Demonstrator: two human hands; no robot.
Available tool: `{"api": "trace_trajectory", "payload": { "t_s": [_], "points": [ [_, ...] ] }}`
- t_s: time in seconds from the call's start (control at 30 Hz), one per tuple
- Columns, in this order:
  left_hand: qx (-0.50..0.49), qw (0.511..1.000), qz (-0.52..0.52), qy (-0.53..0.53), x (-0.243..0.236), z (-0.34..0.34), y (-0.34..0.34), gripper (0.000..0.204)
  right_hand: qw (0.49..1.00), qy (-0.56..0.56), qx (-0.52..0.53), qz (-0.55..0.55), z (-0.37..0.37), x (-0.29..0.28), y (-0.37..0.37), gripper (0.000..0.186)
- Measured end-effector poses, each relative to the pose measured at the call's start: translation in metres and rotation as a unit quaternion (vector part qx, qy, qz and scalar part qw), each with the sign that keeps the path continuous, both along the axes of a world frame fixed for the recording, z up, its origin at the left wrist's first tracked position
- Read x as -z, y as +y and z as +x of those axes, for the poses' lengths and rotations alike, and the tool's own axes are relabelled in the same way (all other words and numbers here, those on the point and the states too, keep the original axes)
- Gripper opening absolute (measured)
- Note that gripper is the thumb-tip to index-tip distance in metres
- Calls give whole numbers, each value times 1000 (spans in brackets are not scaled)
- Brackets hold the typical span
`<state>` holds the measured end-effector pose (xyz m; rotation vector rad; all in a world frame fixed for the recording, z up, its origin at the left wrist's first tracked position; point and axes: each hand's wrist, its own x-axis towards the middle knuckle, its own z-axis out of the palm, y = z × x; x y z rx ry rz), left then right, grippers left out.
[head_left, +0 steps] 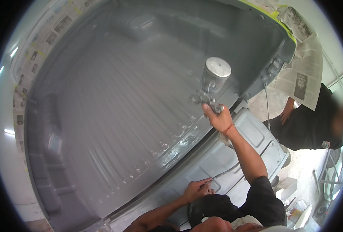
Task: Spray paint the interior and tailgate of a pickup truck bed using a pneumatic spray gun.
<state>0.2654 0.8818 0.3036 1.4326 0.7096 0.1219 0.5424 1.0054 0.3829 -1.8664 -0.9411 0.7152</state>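
My right hand point(220, 119) is closed round the handle of a spray gun point(205, 98), held over the rear part of a grey pickup truck bed point(113, 104). On top of the gun sits a paint cup with a whitish lid, slightly tilted. Lower down, my left hand point(196, 191) is closed on a thin grey air hose point(226, 172), which runs up towards my right forearm. Beneath my arms lies the lowered tailgate point(252, 129), pale grey with pressed panels. Wet-looking shine shows on the ribbed bed floor near its rear edge.
Newspaper masking point(307, 73) and yellow-green tape point(281, 24) edge the bed. At the right stands another person in dark clothes point(307, 121), one hand lowered beside the truck. A cable point(267, 102) links bed side and tailgate. Assorted items point(297, 212) lie at the lower right.
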Motion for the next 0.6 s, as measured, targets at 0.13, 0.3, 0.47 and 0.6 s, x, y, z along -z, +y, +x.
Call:
{"api": "trace_trajectory", "payload": {
  "t_s": [0.13,0.3,0.47,0.6],
  "points": [
    [-9,998,13,58,-8,-2,7,36,981,-132,141,33,1,-2,39,49],
    [-30,996,21,85,-17,-2,22,33,985,-128,117,25,1,2,69,48],
    [-42,995,-27,81,-19,-5,22,34,999,-13,32,33,-4,8,86,50],
    [-53,994,5,98,-13,-11,24,36,982,-128,129,47,-3,8,110,50]
  ]
}}
